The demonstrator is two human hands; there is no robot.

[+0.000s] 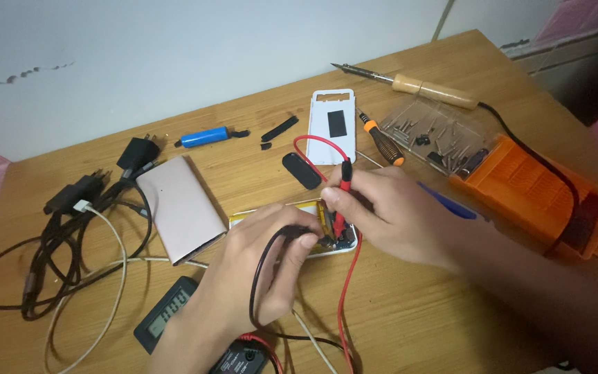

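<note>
On wood table (410, 305) by white wall (140, 55), hands probing opened pwr bank (333, 244).

Both forearms reach in from the lower edge and meet near the middle. The left hand (261, 260) lies palm down, fingers curled, thumb and forefinger pinched in a tight grip. The right hand (389, 208) angles in from the right, its fingertips pinched together, pointing down beside the left thumb.

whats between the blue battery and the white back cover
In the head view, two small black strips lie on the table between the blue battery and the white back cover.
</note>
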